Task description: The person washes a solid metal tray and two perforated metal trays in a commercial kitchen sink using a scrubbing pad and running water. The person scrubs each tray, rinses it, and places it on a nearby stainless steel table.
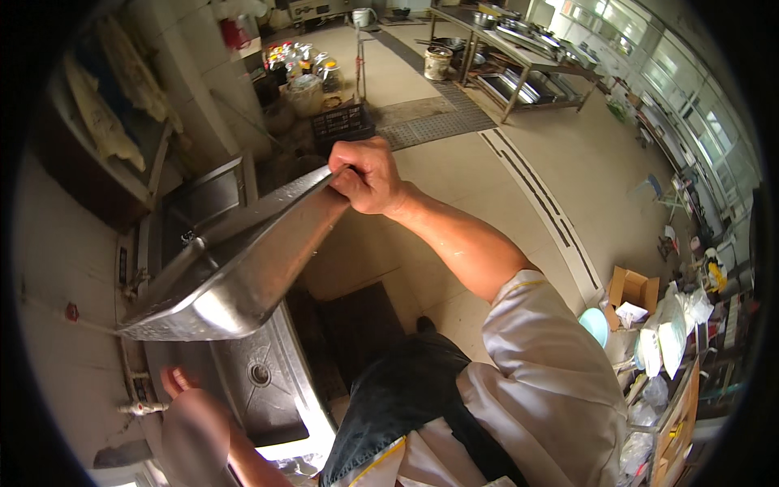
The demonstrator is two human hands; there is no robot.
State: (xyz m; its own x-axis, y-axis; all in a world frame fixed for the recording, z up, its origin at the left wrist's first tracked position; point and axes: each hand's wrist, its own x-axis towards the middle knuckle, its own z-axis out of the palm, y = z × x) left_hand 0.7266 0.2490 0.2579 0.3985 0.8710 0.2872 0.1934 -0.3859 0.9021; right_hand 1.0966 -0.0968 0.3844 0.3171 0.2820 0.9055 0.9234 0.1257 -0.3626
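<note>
A wet, deep stainless steel pan (243, 274) is held tilted above a metal sink (268, 389). My right hand (368, 176) grips its raised rim at the upper corner, with water drops on the forearm. My left hand (179, 383) is low beside the sink, under the pan's lower end and near a wall tap (143, 408); its fingers are blurred, and whether they touch anything cannot be told. The drain shows in the sink's bottom.
A second sink basin (204, 198) lies beyond the pan. A black plastic crate (342, 122) and several jars (331, 76) stand on the floor ahead. A steel worktable (517, 52) with pans is farther off. An open cardboard box (633, 291) sits at right.
</note>
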